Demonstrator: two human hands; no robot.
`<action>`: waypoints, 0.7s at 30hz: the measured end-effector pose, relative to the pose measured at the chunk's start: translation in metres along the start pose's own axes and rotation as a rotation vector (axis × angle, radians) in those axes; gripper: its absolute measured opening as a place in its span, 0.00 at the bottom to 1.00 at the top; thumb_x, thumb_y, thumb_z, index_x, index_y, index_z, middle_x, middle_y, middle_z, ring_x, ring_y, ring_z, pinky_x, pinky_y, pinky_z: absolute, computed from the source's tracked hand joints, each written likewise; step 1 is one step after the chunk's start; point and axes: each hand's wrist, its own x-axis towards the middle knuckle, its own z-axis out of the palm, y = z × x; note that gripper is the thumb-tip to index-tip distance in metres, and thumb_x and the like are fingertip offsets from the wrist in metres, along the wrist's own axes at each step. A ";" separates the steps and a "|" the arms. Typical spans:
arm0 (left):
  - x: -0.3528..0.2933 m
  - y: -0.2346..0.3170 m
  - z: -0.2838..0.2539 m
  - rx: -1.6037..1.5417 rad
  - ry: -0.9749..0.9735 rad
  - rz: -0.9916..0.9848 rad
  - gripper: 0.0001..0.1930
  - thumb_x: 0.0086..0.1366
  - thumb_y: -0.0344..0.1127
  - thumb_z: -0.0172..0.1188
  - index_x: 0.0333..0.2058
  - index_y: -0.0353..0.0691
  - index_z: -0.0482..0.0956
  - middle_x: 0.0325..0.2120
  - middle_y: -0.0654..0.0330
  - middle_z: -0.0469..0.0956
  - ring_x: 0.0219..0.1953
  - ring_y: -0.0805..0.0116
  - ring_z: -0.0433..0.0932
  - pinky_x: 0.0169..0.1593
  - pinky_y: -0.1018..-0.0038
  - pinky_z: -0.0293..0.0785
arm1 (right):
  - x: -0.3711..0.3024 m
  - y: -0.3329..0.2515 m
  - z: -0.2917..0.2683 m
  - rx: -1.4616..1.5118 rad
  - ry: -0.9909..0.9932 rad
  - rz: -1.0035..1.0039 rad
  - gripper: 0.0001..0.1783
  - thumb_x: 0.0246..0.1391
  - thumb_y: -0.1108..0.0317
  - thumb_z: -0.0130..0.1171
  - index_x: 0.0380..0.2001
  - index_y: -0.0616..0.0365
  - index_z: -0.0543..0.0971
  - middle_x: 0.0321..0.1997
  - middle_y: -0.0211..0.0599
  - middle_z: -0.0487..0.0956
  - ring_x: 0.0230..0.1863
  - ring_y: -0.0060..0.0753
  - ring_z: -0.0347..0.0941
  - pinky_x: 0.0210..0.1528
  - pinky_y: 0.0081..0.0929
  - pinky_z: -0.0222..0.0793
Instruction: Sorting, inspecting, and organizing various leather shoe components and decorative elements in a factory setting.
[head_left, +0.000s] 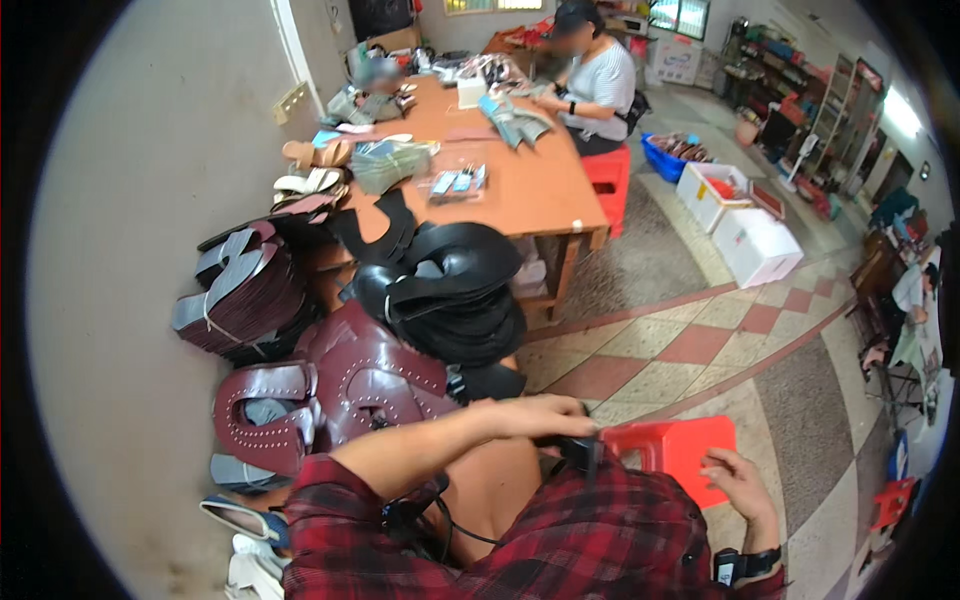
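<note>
My left forearm reaches across my front. My left hand is closed on a small black object at my waist; its kind is not clear. My right hand is off to the right with fingers apart and holds nothing. It is beside a red plastic stool, and a black band with a small device circles that wrist. Left of my left arm lie maroon studded shoe uppers. Beyond them are a pile of black uppers and a tied stack of maroon pieces.
An orange-brown work table stretches away, with bundled pieces and sandals on it. A person sits at its far right side on a red stool. White foam boxes and a blue basin stand on the tiled floor. Shoes lie at lower left.
</note>
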 end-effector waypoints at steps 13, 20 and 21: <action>-0.143 -0.095 -0.044 0.155 -0.441 -0.685 0.28 0.47 0.52 0.66 0.38 0.36 0.70 0.31 0.62 0.69 0.37 0.70 0.66 0.41 0.72 0.63 | -0.091 0.245 -0.022 0.413 0.503 0.339 0.09 0.53 0.67 0.51 0.37 0.57 0.71 0.29 0.30 0.74 0.26 0.21 0.70 0.21 0.14 0.65; -0.105 -0.115 0.009 0.202 -0.869 -0.994 0.36 0.51 0.61 0.59 0.46 0.33 0.71 0.41 0.55 0.73 0.40 0.63 0.71 0.35 0.68 0.70 | -0.101 0.283 0.026 0.591 0.656 0.470 0.11 0.50 0.70 0.50 0.38 0.58 0.73 0.30 0.36 0.75 0.24 0.26 0.70 0.21 0.22 0.65; -0.103 -0.089 0.024 0.425 -0.519 -1.024 0.35 0.52 0.61 0.56 0.47 0.34 0.72 0.42 0.53 0.75 0.41 0.56 0.74 0.38 0.66 0.71 | -0.098 0.256 0.033 0.590 0.657 0.498 0.12 0.49 0.71 0.50 0.38 0.60 0.73 0.30 0.37 0.75 0.24 0.28 0.71 0.22 0.22 0.66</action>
